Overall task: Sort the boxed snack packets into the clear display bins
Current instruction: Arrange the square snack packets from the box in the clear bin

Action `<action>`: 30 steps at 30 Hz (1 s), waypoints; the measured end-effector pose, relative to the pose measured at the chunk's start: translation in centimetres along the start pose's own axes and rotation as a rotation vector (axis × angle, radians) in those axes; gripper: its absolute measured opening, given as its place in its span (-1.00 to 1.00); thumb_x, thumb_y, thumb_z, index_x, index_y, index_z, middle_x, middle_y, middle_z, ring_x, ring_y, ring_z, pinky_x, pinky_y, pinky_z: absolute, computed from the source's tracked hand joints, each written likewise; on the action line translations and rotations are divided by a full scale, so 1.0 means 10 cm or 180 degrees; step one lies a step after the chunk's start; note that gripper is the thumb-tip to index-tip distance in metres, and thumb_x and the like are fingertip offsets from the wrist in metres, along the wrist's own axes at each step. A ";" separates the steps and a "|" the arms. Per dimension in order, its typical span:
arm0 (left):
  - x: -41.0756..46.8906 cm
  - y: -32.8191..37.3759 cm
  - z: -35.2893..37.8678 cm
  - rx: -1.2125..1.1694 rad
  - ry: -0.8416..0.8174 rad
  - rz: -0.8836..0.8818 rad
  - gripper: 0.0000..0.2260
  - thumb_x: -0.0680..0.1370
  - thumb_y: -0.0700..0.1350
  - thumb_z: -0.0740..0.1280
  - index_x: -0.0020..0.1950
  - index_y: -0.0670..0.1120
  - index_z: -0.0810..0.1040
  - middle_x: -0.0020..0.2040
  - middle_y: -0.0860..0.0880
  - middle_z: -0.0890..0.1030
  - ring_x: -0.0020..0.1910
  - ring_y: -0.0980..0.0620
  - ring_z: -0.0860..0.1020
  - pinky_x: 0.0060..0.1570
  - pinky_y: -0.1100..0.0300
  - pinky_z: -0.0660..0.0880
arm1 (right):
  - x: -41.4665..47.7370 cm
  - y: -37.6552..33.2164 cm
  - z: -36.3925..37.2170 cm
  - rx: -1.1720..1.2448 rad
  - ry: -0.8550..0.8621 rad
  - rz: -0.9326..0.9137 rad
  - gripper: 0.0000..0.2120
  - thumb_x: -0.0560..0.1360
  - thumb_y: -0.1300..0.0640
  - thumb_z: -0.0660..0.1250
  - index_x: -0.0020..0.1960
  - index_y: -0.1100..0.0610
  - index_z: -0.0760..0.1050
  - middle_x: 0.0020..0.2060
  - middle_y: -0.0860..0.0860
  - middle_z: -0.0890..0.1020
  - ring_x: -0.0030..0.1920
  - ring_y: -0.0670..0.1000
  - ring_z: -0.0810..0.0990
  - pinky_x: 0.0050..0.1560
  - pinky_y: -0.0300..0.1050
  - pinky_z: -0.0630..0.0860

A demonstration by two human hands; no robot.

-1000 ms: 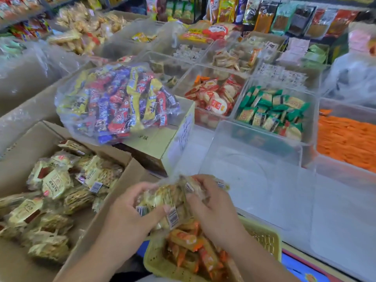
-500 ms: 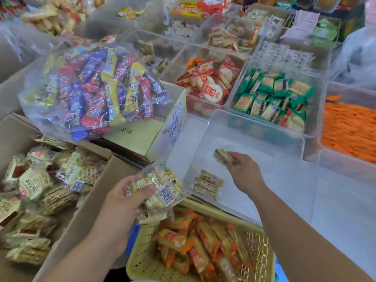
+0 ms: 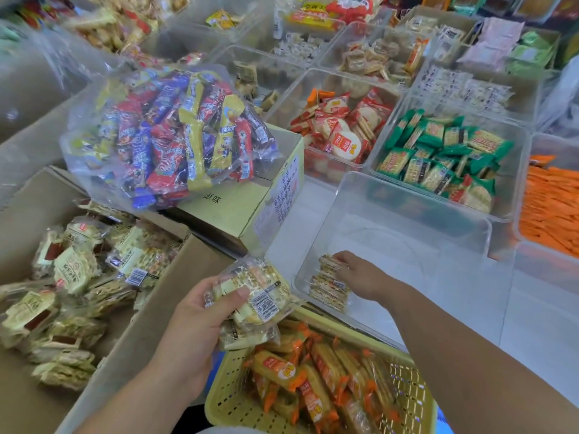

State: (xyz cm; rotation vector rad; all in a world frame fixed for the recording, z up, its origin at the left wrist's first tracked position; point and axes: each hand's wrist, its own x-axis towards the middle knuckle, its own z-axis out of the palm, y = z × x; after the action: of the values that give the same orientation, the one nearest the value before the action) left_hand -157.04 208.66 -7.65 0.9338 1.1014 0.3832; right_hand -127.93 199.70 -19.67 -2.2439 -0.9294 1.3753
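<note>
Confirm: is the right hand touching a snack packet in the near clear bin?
Touching. Head view: the right hand has its fingers curled onto the top snack packet inside the clear bin, with no gap visible.

**Bin floor open, 1 corner taken**

The clear bin [image 3: 423,270] is free across its far and right floor, open from above. Its near-left corner is filled by stacked packets [image 3: 329,289], pinched by the right hand [image 3: 357,274]. The left hand [image 3: 194,321] holds a bundle [image 3: 250,292] just outside that corner. The yellow carton [image 3: 238,208] flanks the left, the basket [image 3: 225,399] the front.
</note>
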 end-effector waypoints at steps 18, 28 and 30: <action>-0.12 0.18 0.08 0.0348 -0.0524 -0.0166 -0.54 0.31 0.19 0.59 0.12 0.03 0.71 0.12 -0.21 0.72 0.06 -0.22 0.71 0.03 -0.10 0.64 | -1.48 -0.73 0.36 -0.0380 0.1012 -0.2823 -0.56 0.55 -0.01 0.38 0.42 -0.10 0.50 0.47 -0.19 0.41 0.43 -0.19 0.37 0.39 -0.41 0.22; -0.23 0.18 0.15 0.0961 -0.0494 0.0112 -0.29 0.21 0.59 0.39 0.18 0.18 0.66 0.19 0.04 0.71 0.27 -0.13 0.62 0.36 -0.32 0.42 | -1.61 -0.82 0.43 0.3028 0.0512 -0.1205 -0.67 0.56 -0.04 0.28 0.06 0.21 0.63 -0.15 0.23 0.71 -0.26 0.12 0.67 -0.29 -0.11 0.61; -0.24 0.19 0.17 0.0788 -0.0582 0.0219 -0.45 0.32 0.45 0.43 0.15 0.13 0.68 0.18 0.00 0.72 0.23 -0.09 0.64 0.37 -0.29 0.41 | -1.61 -0.84 0.47 0.3013 0.0462 -0.1158 -0.74 0.61 0.03 0.29 0.03 0.21 0.64 -0.19 0.29 0.69 -0.31 0.13 0.65 -0.35 -0.13 0.56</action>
State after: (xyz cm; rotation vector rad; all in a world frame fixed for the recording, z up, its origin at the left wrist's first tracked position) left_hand -156.24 207.37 -4.49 1.2038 0.9642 0.2147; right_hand -140.07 194.51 -6.32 -1.3526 -0.4413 1.1188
